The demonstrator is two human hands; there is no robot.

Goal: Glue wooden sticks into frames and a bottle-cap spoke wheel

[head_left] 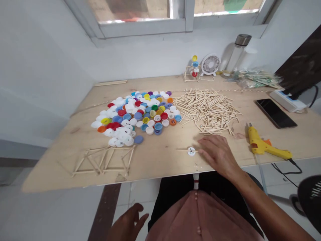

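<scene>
A small white bottle cap lies near the table's front edge with a thin wooden stick across it. My right hand rests just to the right of the cap, its fingers stretched out and its thumb tip close to the stick's end. Whether the thumb touches the stick I cannot tell. Off the table, at the lower left, my left hand hangs with thumb and fingers apart, holding nothing. Behind the cap spread a heap of short wooden sticks and a pile of colourful bottle caps.
Stick frames lie at the front left. On the right are a yellow glue gun, a phone and a power strip. Along the wall stand a stick-and-cap model, a small fan and a bottle.
</scene>
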